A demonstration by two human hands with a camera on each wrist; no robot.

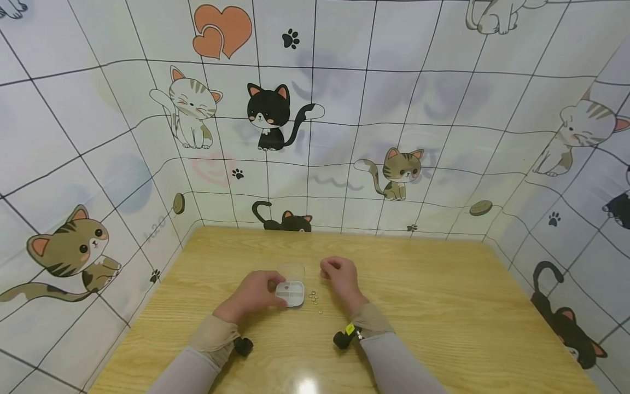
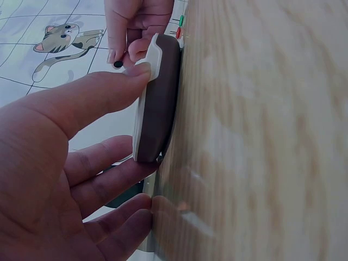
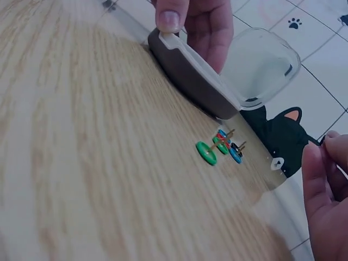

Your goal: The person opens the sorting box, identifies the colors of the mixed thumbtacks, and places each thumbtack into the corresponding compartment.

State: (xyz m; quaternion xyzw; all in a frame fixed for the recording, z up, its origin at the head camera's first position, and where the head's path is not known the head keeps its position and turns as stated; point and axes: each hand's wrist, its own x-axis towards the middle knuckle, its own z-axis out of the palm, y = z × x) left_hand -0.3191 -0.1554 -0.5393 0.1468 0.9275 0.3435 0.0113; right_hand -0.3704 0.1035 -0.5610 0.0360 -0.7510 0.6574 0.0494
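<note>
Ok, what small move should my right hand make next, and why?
I'd probably lower the black piece in your right hand into the box your left hand holds: its clear lid is open, and more coloured pieces lie beside it.

Bright head view, dimmer wrist views!
Glare there, a white spot (image 1: 307,385) low on the wood-grain table (image 1: 443,317); grid lines (image 1: 366,70) bow across the cat-print backdrop (image 1: 339,96); both wrist views run cool and soft, close-up grain (image 2: 272,163) blurred.
</note>
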